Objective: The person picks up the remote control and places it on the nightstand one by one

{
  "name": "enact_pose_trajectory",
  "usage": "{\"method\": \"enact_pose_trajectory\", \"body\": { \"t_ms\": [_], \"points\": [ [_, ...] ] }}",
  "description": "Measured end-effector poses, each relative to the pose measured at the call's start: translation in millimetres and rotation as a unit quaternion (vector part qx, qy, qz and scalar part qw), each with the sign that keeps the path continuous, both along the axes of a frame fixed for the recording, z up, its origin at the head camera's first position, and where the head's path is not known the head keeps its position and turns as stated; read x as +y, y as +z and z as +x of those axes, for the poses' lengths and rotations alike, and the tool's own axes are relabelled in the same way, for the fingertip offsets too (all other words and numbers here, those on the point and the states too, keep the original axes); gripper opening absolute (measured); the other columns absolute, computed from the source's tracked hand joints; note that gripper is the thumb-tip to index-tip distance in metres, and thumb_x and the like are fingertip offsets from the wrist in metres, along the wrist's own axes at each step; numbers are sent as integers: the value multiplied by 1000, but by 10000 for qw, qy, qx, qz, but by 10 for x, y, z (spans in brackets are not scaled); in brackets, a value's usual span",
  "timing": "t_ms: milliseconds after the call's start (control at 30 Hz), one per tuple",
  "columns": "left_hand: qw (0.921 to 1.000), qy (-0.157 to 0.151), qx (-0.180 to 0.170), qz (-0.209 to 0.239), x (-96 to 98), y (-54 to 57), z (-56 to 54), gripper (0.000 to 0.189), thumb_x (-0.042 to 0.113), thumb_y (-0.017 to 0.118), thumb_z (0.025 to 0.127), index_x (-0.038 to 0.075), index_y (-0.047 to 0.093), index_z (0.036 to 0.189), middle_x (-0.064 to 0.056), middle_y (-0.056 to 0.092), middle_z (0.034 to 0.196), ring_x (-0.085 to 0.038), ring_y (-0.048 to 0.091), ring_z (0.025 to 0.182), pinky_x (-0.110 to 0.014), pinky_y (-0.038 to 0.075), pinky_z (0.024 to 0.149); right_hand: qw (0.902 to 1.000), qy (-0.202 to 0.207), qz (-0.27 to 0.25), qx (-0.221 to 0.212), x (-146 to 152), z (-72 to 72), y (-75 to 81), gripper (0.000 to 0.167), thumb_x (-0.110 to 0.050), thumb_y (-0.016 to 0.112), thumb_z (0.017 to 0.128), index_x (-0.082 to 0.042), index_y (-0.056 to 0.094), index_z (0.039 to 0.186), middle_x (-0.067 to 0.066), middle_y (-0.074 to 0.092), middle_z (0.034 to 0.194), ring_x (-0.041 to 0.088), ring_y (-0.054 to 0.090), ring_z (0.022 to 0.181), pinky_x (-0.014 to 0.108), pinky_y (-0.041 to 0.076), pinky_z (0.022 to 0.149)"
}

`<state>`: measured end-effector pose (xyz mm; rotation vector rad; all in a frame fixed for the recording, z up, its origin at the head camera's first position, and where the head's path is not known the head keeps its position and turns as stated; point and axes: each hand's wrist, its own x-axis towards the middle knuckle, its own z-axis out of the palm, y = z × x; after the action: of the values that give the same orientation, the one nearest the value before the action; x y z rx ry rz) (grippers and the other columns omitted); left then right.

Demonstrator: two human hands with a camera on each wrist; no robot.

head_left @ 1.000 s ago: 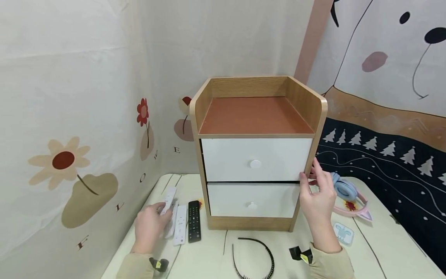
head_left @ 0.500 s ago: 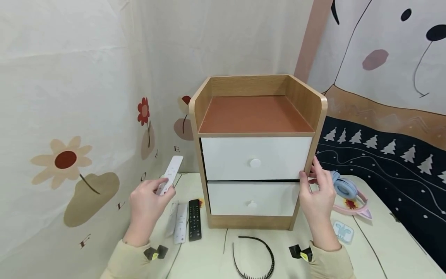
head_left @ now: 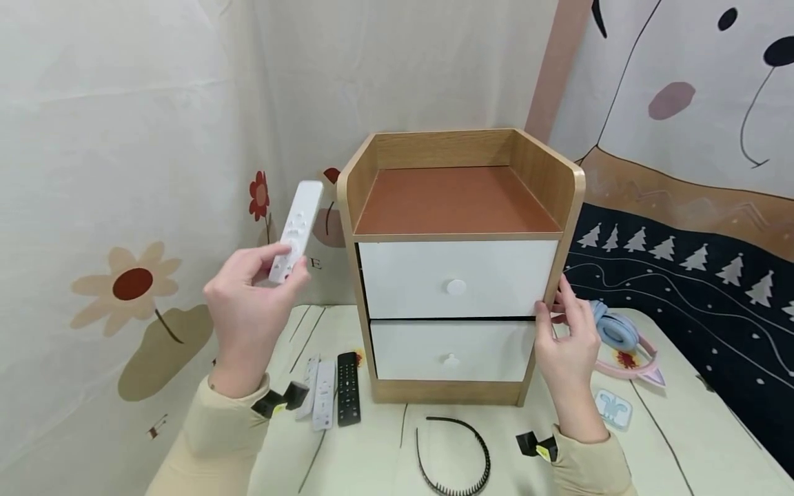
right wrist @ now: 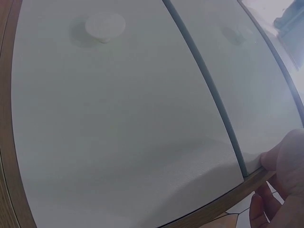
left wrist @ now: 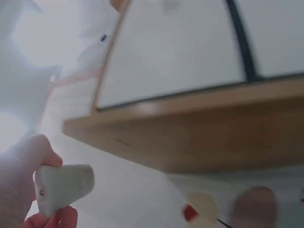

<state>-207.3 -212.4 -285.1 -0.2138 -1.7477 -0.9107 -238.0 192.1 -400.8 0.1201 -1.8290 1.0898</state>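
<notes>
My left hand (head_left: 254,300) pinches a white remote control (head_left: 299,224) between thumb and fingers, raised to the left of the small drawer cabinet (head_left: 459,201). In the left wrist view the end of the remote (left wrist: 64,185) shows near the cabinet's wooden side. The cabinet has a wood-look frame, a brown top shelf and two white drawers with round knobs. Both drawers are closed. My right hand (head_left: 567,355) holds the cabinet's right edge, the thumb at the front and the other fingers round the side. In the right wrist view the thumb sits beside the gap between the drawers.
Two white remotes (head_left: 323,396) and a black remote (head_left: 348,389) lie left of the cabinet. A black toothed headband (head_left: 486,451) lies in front. To the right are blue-and-pink headphones (head_left: 617,334) and a small light-blue square case (head_left: 613,410). Printed curtains hang behind.
My left hand has lifted the white remote from beside the other remotes, up to about the height of the cabinet's top shelf. The right hand stays at the cabinet's edge.
</notes>
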Motion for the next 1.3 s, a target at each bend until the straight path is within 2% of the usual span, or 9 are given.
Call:
{"method": "enact_pose_trajectory", "body": {
  "t_ms": [100, 200, 400, 600, 700, 867, 1067, 1167, 1300],
  "points": [
    [9986, -261, 447, 112, 103, 173, 2, 24, 7, 89, 83, 7, 88, 107, -13, 81, 96, 4, 64, 77, -7, 50, 69, 10000, 12, -15, 10, -1, 3, -3, 61, -2, 74, 102, -18, 60, 159, 27, 69, 119, -15, 54, 101, 2, 47, 89],
    [9963, -531, 657, 142, 202, 285, 13, 23, 7, 89, 84, 6, 87, 107, -14, 82, 99, 1, 66, 79, -10, 53, 73, 10000, 45, -42, 23, -6, -1, -6, 61, -2, 75, 102, -18, 60, 159, 27, 69, 119, -15, 55, 102, 2, 47, 90],
    [9927, -930, 767, 16, 438, 327, 9, 23, 7, 88, 84, 6, 87, 107, -14, 84, 104, -7, 70, 85, -12, 56, 79, 9999, 99, -7, 28, -10, -25, -13, 61, -2, 75, 101, -17, 60, 159, 27, 69, 120, -14, 55, 102, 2, 47, 89],
    [9856, -973, 1032, -923, 799, 333, -91, 22, 16, 89, 83, 6, 87, 102, -14, 84, 100, -28, 73, 88, -32, 56, 73, 10000, 37, -8, 19, 15, -26, -12, 61, -2, 75, 102, -18, 60, 159, 27, 69, 120, -16, 54, 102, 2, 47, 89],
    [9812, -851, 1028, -1395, 970, 370, -160, 20, 18, 88, 83, 6, 85, 99, -14, 83, 97, -31, 73, 85, -41, 57, 68, 10000, 12, -21, 11, 18, -22, -22, 61, -3, 75, 102, -18, 60, 159, 27, 69, 120, -17, 54, 102, 2, 47, 88],
    [9753, -881, 576, -1941, 1158, 462, -313, 16, 20, 85, 84, 8, 82, 95, -10, 81, 90, -28, 70, 79, -41, 55, 65, 10000, -30, -40, 72, 16, -18, -38, 61, -2, 75, 102, -17, 60, 159, 27, 69, 118, -17, 54, 101, 2, 47, 88],
    [9704, -939, -542, -2159, 1332, 598, -463, 16, 26, 81, 85, 12, 80, 92, -7, 78, 83, -24, 64, 72, -39, 50, 61, 9999, -22, -21, 98, 26, -17, -33, 61, -2, 75, 102, -18, 60, 159, 26, 69, 118, -17, 54, 101, 2, 47, 88],
    [9636, -914, -1123, -2248, 1421, 666, -500, 17, 29, 81, 86, 13, 79, 92, -4, 75, 80, -22, 60, 69, -35, 44, 60, 10000, -11, -2, 85, 25, -20, -30, 61, -2, 75, 102, -18, 60, 159, 26, 69, 118, -16, 54, 101, 2, 46, 88],
    [9532, -948, -1659, -2342, 1527, 748, -533, 15, 29, 80, 89, 15, 78, 92, 3, 61, 67, -15, 44, 62, -29, 34, 59, 10000, -12, 17, 71, 18, -17, -25, 62, -2, 75, 102, -18, 60, 159, 26, 69, 118, -15, 54, 101, 2, 46, 88]
  ]
}}
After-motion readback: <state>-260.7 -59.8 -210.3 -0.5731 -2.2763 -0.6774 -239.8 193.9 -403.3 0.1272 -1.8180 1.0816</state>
